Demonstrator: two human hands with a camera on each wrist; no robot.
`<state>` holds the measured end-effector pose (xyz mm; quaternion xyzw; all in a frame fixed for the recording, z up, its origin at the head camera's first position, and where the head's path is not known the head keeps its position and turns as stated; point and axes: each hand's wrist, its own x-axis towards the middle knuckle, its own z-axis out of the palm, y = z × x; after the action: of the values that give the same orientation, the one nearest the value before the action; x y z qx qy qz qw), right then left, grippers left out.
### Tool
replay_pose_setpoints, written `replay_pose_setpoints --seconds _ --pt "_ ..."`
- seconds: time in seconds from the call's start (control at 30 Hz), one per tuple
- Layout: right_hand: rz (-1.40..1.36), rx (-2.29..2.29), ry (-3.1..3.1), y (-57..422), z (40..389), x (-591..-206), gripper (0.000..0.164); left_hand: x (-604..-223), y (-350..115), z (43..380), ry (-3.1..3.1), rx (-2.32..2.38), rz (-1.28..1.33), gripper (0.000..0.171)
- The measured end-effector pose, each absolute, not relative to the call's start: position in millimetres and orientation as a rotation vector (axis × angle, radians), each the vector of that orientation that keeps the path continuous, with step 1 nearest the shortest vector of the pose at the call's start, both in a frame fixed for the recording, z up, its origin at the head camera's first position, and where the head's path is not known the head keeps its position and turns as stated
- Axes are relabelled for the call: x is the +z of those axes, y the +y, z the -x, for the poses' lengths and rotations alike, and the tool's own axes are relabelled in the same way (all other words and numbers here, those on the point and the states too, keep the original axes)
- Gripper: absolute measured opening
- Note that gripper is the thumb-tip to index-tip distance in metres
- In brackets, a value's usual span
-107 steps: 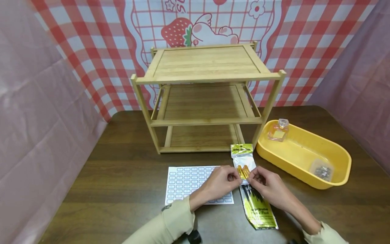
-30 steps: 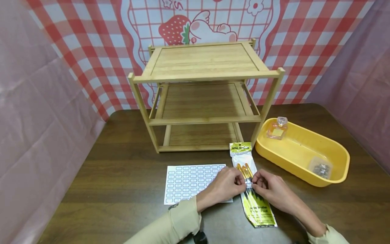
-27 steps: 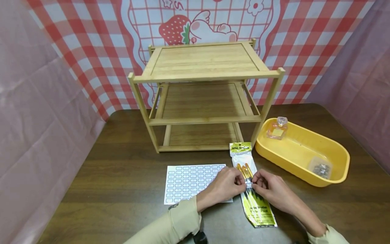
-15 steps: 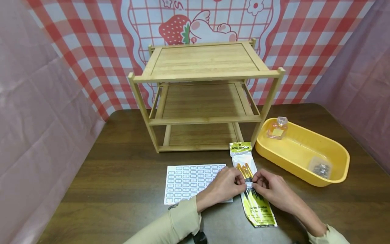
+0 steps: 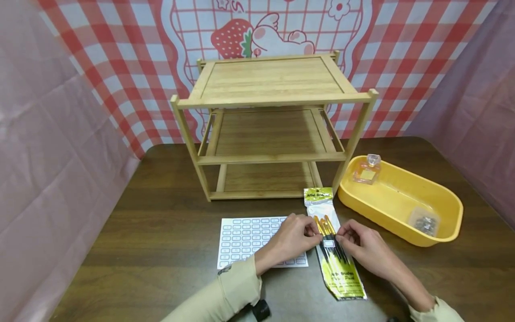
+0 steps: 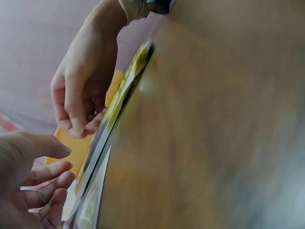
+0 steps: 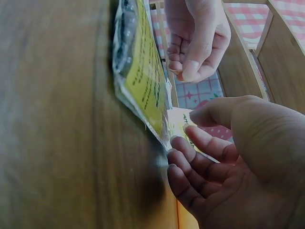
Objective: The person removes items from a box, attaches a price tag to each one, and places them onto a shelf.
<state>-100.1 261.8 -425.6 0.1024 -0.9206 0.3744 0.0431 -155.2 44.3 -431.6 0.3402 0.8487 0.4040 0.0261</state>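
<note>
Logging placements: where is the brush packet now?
In the head view, the brush packet lies on the table right of centre, between the label sheet and the yellow tray, in front of the wooden shelf.

A brown table (image 5: 153, 232) with rounded far corners bears a pale wooden three-tier shelf (image 5: 273, 80). Behind it hangs a red-and-white checked cloth (image 5: 137, 67) (printed with a strawberry (image 5: 232, 38)); pinkish drapes (image 5: 60, 134) flank both sides. Light glazes the table's near part.
</note>
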Motion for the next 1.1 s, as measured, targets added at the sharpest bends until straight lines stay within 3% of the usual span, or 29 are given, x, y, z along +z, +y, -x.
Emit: replay_pose_setpoints --seconds 1.1 --pt "0.034 1.006 -2.941 262.1 115.6 -425.7 0.017 -436.3 46.4 189.8 2.782 1.275 -0.771 0.006"
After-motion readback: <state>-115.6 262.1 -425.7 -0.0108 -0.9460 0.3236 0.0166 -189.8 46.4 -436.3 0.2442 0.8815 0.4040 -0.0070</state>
